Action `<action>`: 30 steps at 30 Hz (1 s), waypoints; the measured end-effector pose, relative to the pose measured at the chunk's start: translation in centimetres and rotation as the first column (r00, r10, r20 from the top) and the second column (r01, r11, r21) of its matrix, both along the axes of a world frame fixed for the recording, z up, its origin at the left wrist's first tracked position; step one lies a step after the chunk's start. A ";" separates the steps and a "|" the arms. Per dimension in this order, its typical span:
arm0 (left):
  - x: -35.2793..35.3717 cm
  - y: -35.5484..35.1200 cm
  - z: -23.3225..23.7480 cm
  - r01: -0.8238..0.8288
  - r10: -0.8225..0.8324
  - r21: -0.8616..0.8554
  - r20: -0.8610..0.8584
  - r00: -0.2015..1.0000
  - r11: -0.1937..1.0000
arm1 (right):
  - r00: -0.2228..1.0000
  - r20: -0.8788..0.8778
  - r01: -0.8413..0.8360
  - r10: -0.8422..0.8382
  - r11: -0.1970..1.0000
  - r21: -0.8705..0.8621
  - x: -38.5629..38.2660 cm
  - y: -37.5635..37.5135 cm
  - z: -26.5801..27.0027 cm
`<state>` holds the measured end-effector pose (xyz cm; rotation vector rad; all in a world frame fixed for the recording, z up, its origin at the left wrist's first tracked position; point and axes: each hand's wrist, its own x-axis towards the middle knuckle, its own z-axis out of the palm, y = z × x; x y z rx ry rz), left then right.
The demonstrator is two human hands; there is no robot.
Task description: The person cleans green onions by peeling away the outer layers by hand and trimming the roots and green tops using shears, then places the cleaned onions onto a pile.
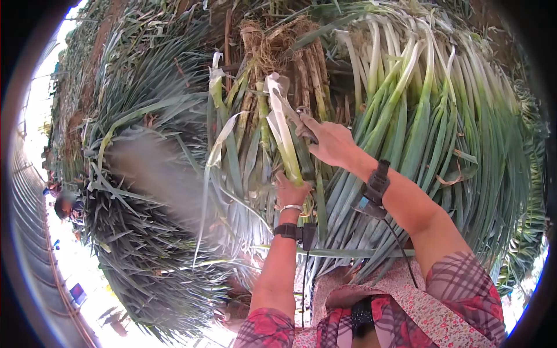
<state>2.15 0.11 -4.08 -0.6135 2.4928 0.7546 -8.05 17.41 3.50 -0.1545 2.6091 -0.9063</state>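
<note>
My left hand (292, 190) is closed round the green part of a leek (284, 136), whose pale, peeling end points away from me. My right hand (328, 141) is closed on a small dark tool (307, 133), only partly visible, beside the leek's white end. Loose pale outer leaves (219, 142) hang to the left of the held leek. Behind it lie brown, rooty stalks (301, 75). Just right of my hands, trimmed leeks (418, 98) lie in a thick row, white ends away from me.
A big heap of dark green leaves (156, 243) fills the left side. More leeks are piled along the far edge. At the far left, beyond the heap, another person (69, 207) is partly visible near a ridged curved surface (35, 226).
</note>
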 end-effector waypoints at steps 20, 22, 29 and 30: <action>3.9 -2.9 -7.1 -0.153 0.117 -0.339 -0.127 0.985 0.928 | 0.984 0.119 -0.126 0.133 0.990 -0.065 5.8 -0.2 0.5; 2.5 -3.1 -5.5 -0.071 0.051 -0.285 -0.077 0.996 0.956 | 0.998 0.019 -0.056 0.057 0.996 -0.067 4.1 -0.6 -1.2; 3.0 -2.4 -0.7 -0.043 0.022 -0.246 -0.085 0.996 0.968 | 1.000 -0.019 0.020 -0.020 1.000 0.007 -1.1 -1.5 -1.9; 2.9 -2.5 -0.2 -0.040 0.018 -0.251 -0.090 0.996 0.967 | 0.999 -0.023 0.024 -0.024 1.000 0.002 -1.7 -1.5 -1.9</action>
